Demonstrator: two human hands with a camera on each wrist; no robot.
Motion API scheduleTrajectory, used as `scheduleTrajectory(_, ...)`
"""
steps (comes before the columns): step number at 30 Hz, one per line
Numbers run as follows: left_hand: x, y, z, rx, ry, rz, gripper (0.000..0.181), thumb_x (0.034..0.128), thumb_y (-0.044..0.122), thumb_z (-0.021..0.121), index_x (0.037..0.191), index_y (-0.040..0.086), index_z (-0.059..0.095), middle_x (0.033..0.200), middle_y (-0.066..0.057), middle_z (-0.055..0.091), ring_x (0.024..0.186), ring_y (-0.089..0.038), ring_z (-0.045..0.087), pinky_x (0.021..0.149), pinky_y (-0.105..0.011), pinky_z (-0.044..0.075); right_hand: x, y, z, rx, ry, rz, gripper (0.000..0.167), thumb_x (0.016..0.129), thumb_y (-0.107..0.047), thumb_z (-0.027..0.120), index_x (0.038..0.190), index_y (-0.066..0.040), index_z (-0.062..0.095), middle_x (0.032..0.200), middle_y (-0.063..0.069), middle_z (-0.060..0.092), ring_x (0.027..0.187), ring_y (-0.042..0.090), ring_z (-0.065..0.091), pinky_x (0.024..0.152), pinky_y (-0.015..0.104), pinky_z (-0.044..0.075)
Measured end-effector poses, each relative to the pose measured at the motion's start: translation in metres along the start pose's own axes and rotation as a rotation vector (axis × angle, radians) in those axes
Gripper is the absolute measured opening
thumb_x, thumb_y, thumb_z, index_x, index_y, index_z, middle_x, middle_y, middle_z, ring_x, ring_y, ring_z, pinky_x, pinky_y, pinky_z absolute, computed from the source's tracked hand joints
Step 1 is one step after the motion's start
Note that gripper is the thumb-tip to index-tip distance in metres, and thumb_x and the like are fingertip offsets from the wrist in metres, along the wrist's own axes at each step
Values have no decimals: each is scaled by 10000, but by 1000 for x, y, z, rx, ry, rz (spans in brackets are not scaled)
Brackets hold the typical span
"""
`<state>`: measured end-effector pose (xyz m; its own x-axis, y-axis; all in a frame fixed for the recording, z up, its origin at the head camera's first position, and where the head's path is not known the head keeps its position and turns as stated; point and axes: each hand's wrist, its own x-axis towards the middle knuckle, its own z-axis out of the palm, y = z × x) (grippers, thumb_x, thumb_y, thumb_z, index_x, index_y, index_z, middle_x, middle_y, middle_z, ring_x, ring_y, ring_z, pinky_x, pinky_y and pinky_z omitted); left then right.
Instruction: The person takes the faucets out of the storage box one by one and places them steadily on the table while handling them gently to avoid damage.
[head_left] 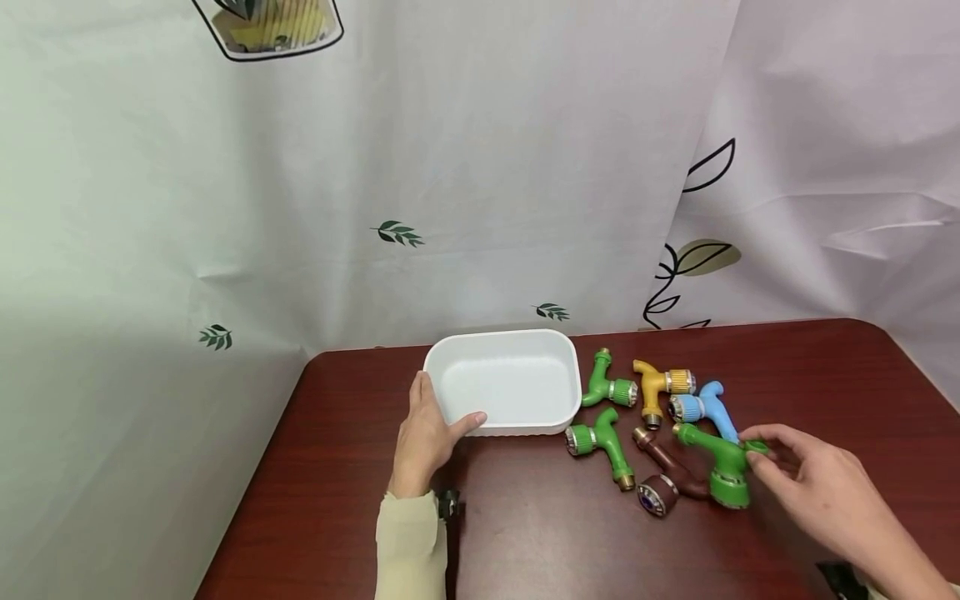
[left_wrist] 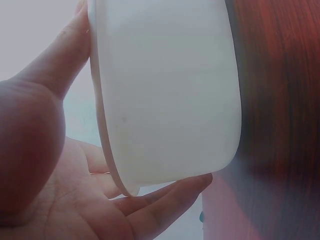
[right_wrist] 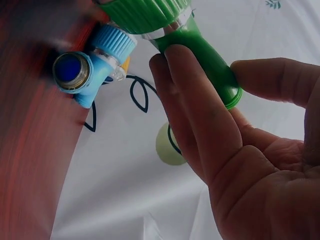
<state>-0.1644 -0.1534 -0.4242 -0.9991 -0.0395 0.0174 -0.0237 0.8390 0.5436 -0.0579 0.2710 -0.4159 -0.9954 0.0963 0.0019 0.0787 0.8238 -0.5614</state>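
My left hand (head_left: 426,442) grips the near left corner of a white plastic tray (head_left: 504,427), thumb on the rim and fingers along the outer end wall (left_wrist: 170,100). On the right, my right hand (head_left: 821,483) pinches the spout end of a green tap (head_left: 723,458) between thumb and fingers. In the right wrist view this tap (right_wrist: 205,60) looks lifted, its ribbed knob cut off by the top edge. Below and beside it lie a brown tap (head_left: 675,475) and a light blue tap (head_left: 708,408).
Two more green taps, one behind (head_left: 603,383) and one in front (head_left: 606,442), lie close to the tray's right end. A yellow tap (head_left: 656,387) is behind the brown one. Patterned white cloth (head_left: 480,183) hangs along the back of the dark red table (head_left: 555,533).
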Motion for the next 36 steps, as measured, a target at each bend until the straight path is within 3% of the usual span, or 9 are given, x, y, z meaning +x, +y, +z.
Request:
scheduleTrajectory(18,0,0,0,-6,2,-1,1169,805,498,819,1567,-87,152,1641,-221,175,1146,-493,588,975,-566,454,9,13,-5,-35,-158,55,222,983,-160,570,1145,-56,680,845,-20,668,709,158,536,576,338,376)
scheduleTrajectory(24,0,-1,1,6,3,5,1178,806,503,816,1570,-83,137,1642,-225,166,1144,-487,591,959,-555,467,11,19,-3,-24,-221,74,232,976,-137,526,1128,-57,683,750,-28,630,613,155,448,561,325,342)
scheduleTrajectory(31,0,-1,1,3,4,1,1175,804,499,819,1569,-84,144,1641,-225,170,1132,-496,593,964,-557,465,17,32,-3,-49,-307,55,175,964,-98,555,1043,-87,711,973,64,711,851,263,660,651,429,512)
scheduleTrajectory(36,0,-1,1,0,0,0,1176,806,497,819,1574,-75,137,1644,-218,165,1144,-491,588,971,-551,463,15,35,-2,-77,-330,32,133,966,-96,583,1017,-75,704,946,36,698,789,194,622,638,396,487)
